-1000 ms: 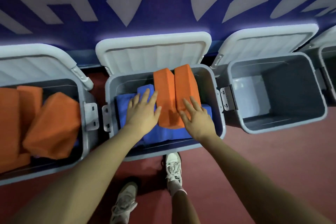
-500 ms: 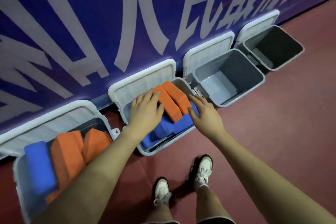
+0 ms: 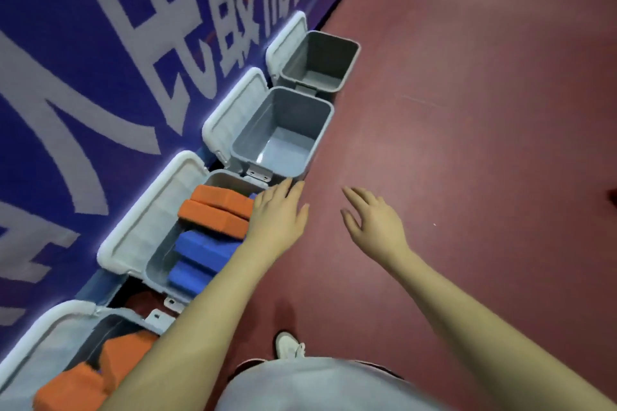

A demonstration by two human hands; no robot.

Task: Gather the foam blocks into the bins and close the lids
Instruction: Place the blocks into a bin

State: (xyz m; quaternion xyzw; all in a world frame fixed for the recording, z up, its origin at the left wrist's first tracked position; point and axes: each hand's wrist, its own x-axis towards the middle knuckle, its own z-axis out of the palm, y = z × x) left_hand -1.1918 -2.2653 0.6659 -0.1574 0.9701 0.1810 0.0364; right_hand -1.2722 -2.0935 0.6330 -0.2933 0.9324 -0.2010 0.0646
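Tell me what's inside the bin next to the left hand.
The bin holds two orange foam blocks at its far end and two blue foam blocks nearer. The left hand and forearm cover its front edge, and its floor is hidden.

4 bins stand in 1 row on the floor (image 3: 467, 143) along the wall (image 3: 100, 43), lids leaning against it. Foam blocks (image 3: 213, 210) lie in the second bin (image 3: 160, 270); the third bin (image 3: 283, 130) stands beyond it, the fourth bin (image 3: 317, 60) farther.
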